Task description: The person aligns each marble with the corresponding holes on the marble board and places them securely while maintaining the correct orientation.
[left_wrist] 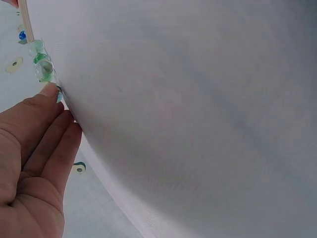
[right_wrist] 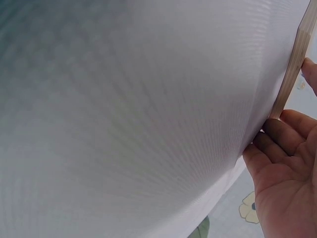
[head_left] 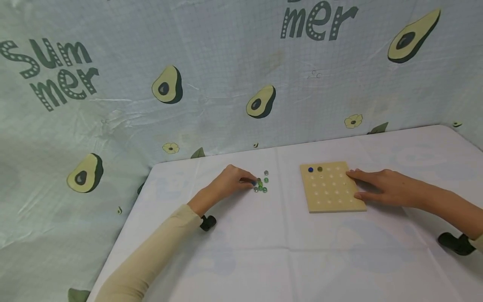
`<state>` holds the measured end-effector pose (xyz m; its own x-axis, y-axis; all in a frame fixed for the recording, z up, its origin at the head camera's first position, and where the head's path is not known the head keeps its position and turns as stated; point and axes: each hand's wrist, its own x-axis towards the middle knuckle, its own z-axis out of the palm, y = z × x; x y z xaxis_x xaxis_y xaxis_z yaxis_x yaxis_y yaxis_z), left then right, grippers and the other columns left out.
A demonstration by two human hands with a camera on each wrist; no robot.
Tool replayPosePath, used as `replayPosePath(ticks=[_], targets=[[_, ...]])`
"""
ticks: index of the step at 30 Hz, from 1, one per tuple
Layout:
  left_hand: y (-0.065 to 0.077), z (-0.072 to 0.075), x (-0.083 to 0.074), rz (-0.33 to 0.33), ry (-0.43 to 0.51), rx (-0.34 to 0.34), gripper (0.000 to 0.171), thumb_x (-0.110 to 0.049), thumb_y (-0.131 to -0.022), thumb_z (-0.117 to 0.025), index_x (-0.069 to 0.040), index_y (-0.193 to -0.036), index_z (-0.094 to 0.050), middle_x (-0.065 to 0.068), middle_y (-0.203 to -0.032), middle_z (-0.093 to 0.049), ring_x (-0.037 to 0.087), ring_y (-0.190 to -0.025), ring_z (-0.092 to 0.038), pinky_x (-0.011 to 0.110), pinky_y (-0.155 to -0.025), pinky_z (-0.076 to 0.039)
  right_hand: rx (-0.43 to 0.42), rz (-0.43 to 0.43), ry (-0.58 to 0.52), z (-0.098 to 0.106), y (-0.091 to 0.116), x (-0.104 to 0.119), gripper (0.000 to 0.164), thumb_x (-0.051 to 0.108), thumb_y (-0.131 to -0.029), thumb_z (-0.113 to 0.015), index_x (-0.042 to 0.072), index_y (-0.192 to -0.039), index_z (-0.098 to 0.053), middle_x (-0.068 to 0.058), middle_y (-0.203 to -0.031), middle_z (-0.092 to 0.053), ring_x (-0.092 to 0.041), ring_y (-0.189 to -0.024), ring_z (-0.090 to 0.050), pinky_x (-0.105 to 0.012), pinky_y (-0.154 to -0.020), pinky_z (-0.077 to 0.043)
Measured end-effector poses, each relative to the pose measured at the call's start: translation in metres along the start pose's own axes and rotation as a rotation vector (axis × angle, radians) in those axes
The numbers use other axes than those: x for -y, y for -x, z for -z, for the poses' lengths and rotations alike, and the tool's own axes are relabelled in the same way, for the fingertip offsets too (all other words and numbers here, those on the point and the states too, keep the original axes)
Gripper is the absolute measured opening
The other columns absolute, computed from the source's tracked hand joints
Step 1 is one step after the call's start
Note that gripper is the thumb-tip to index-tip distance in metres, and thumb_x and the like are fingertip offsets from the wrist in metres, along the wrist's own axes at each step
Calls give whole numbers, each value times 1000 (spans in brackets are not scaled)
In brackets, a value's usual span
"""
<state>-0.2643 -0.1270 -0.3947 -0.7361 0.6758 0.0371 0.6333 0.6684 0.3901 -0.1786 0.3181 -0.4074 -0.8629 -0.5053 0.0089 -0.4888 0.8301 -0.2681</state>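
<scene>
On the table lies a small cluster of green and clear glass marbles [head_left: 260, 187]. My left hand [head_left: 231, 181] is at the cluster's left side, its thumb and fingertips around a bluish marble [head_left: 254, 183]. In the left wrist view that marble [left_wrist: 59, 95] shows only partly beside the thumb of the left hand [left_wrist: 37, 144]. A square wooden board [head_left: 327, 197] with rows of shallow hollows stands to the right. A blue marble [head_left: 310, 170] and a dark olive marble [head_left: 320, 169] sit in its far row. My right hand [head_left: 388, 187] touches the board's right edge with extended fingers.
A pale cloth covers the table [head_left: 241, 260]. Behind it hangs a sheet [head_left: 215, 84] printed with avocados and lettering. Between the marbles and the board lies a strip of cloth. A black wrist device [head_left: 456, 244] sits under the right forearm.
</scene>
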Motion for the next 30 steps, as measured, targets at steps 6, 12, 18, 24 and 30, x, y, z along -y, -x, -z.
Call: replayPosePath(ticks=[6,12,18,24,30], targets=[[1,-2,-1,4,-7,-9,23,-11,-91,-76,-6,-114,-78,4,-111,-77,18,-106,-72,27,-91,-56,17,-2,5,-1,-1,0,73,50,-97,-65,4,-151,-48,-27,-147,-50,-42,-125,-59,-55,-95,-52],[1,-1,-3,2,-8,-9,23,-9,-91,-77,-5,-113,-78,5,-109,-77,18,-104,-73,25,-89,-56,14,-4,18,0,-1,1,73,50,-97,-66,5,-151,-48,-26,-147,-51,-41,-124,-60,-54,-94,-53],[-1,-1,-2,2,-15,-10,22,-10,-91,-76,-7,-113,-79,5,-109,-77,18,-104,-72,26,-89,-56,10,0,14,0,0,1,73,49,-97,-66,5,-151,-47,-26,-147,-51,-42,-125,-59,-55,-95,-53],[-2,-1,-1,-5,-28,-12,22,-10,-92,-76,-8,-113,-79,4,-111,-77,18,-106,-72,27,-90,-56,7,-2,3,1,1,0,73,50,-97,-66,4,-151,-48,-26,-146,-51,-42,-125,-59,-55,-95,-52],[-1,-1,-2,19,-22,-12,22,-13,-92,-76,-9,-113,-79,3,-110,-77,18,-105,-72,27,-89,-57,10,2,5,2,0,0,73,50,-97,-66,5,-151,-48,-26,-146,-51,-41,-124,-60,-55,-94,-53]])
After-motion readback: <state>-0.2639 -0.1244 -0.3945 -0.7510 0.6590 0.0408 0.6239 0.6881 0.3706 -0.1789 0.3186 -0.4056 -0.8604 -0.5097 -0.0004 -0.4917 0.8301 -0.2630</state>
